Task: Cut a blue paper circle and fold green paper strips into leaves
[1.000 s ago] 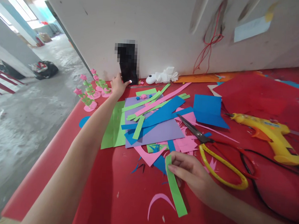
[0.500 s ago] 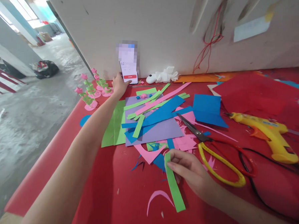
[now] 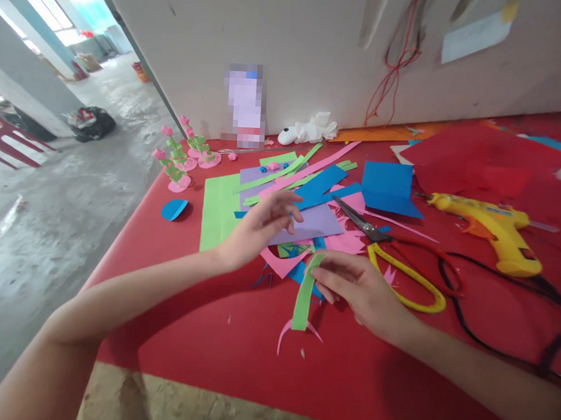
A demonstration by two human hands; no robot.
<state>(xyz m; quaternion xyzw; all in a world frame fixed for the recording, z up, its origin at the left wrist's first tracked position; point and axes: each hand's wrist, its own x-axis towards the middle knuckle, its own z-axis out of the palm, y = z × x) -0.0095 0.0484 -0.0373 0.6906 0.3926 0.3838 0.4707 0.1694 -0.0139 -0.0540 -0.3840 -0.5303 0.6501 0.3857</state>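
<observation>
Between the thumb and fingers of my right hand (image 3: 358,289) is a green paper strip (image 3: 304,302), its lower end hanging down over a thin pink paper arc. My left hand (image 3: 268,225) hovers over the paper pile with its fingers apart and nothing in them. Beneath it lie a purple sheet (image 3: 320,223), blue paper pieces (image 3: 322,186) and green strips. Scissors (image 3: 377,237) with one yellow and one red handle lie just beyond my right hand, their blades pointing to the paper. A green sheet (image 3: 219,210) lies to the left of the pile.
Paper flowers (image 3: 170,157) on pink bases stand at the far left, near a blue paper disc (image 3: 174,209). A phone (image 3: 246,108), blurred out, leans on the wall. A yellow glue gun (image 3: 496,231) with a black cord lies right. Red sheets (image 3: 490,161) lie behind it.
My left hand has come away from the phone, back toward my right hand, over the paper. The green strip in my right hand now hangs more to the left.
</observation>
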